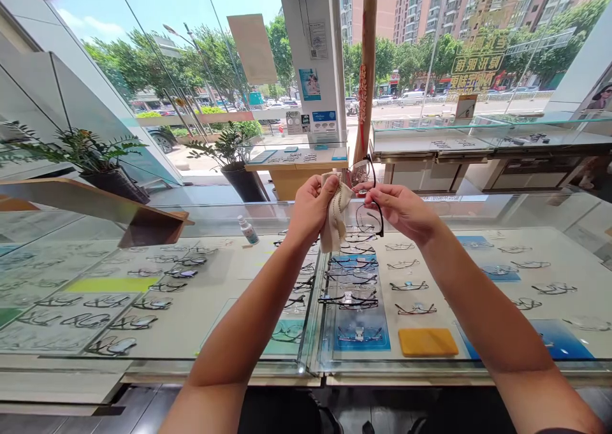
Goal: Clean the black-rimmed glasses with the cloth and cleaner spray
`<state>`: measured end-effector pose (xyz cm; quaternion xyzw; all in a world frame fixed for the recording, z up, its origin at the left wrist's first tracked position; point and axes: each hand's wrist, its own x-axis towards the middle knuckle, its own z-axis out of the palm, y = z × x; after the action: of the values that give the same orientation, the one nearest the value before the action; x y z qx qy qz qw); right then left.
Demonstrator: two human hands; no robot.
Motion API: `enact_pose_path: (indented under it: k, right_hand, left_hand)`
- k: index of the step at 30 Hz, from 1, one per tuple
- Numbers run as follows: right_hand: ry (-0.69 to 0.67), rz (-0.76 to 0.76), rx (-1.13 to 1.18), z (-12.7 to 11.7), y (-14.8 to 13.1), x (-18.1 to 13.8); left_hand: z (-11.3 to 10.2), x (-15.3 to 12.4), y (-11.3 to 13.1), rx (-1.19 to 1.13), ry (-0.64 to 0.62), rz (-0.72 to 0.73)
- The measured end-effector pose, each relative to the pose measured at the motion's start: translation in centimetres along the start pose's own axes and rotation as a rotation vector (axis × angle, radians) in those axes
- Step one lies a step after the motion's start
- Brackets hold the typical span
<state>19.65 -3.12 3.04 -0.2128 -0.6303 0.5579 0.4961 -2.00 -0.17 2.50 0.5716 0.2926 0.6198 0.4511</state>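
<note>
My left hand (pixel 313 201) is closed on a beige cleaning cloth (pixel 333 224) that hangs down from the fingers. Beside it, my right hand (pixel 399 208) pinches a pair of dark-framed eyeglasses (pixel 381 222) near the bridge. The glasses are held upright on end, one lens above the fingers and the other below. The cloth's edge is close to the upper lens; whether they touch I cannot tell. Both hands are raised over the glass display counter (pixel 313 332), and rows of spectacle frames (pixel 351 299) show beneath them.
A small spray bottle (pixel 247 230) stands on the counter to the left. An orange-yellow case (pixel 428 342) lies at the front right. Potted plants (pixel 234 160) and another display case (pixel 478 134) stand near the windows. A wooden post (pixel 367 71) rises behind my hands.
</note>
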Motion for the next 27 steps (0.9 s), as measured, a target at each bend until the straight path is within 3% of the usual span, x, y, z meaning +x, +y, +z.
enact_pose_path:
  k: [4,12,17,27]
  right_hand:
    - [-0.016,0.054,-0.029,0.6,0.6,0.1]
    - [-0.108,0.053,-0.067,0.8,1.5,0.3]
    - [-0.202,0.101,-0.072,0.7,2.2,0.6]
    - [-0.088,0.144,0.114,0.5,2.4,1.1]
  left_hand:
    - [-0.1,0.0,-0.5,-0.012,0.056,0.036]
    - [0.8,-0.7,0.6,-0.050,-0.033,0.026]
    - [1.1,-1.0,1.3,-0.081,-0.057,-0.065]
    - [1.4,-1.0,0.4,-0.251,-0.168,-0.211]
